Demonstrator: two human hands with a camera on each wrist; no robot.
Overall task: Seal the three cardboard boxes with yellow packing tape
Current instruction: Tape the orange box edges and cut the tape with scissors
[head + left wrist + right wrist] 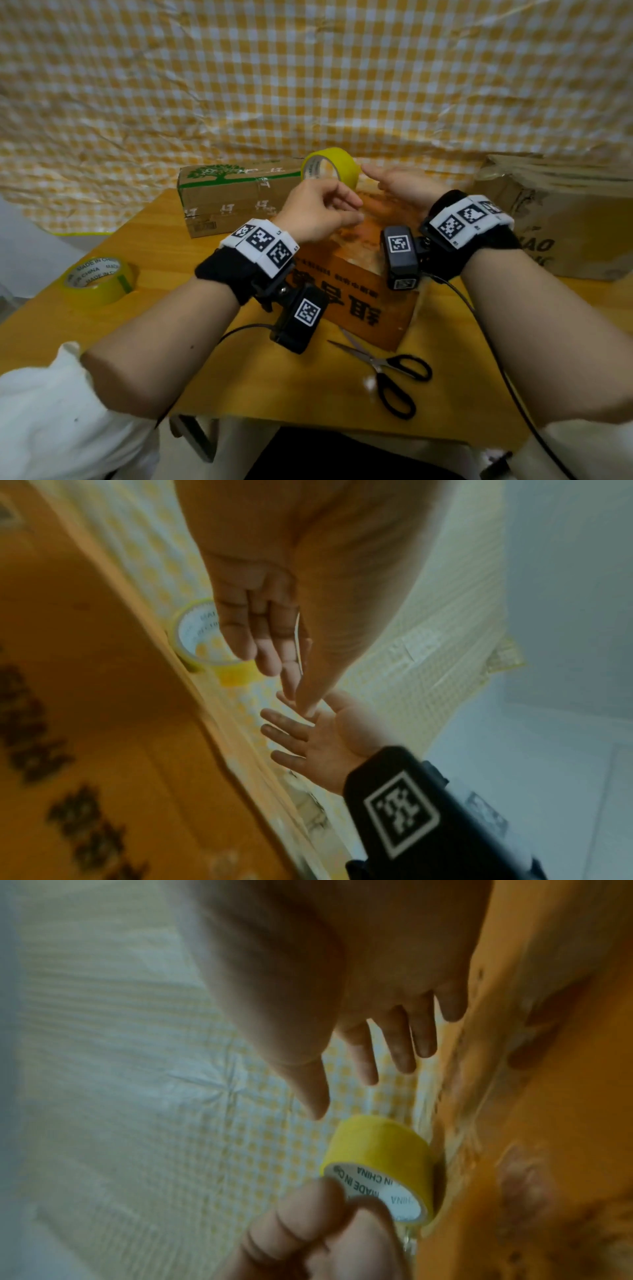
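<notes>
A yellow tape roll (344,164) stands on edge at the far end of an orange printed box (356,294) in the middle of the table. My left hand (352,209) hovers just in front of the roll (236,674) with its fingers loosely extended; I see nothing held in it. My right hand (373,174) is open over the box's far right part, its fingers (397,1047) spread and pointing at the roll (380,1150). A box with a green tree print (233,195) lies behind on the left. A plain brown box (555,219) stands at the right.
A second yellow tape roll (99,281) lies flat near the table's left edge. Black-handled scissors (387,373) lie near the table's front edge, just in front of the orange box. A yellow checked cloth (308,85) hangs behind the table. Cables trail from both wrists.
</notes>
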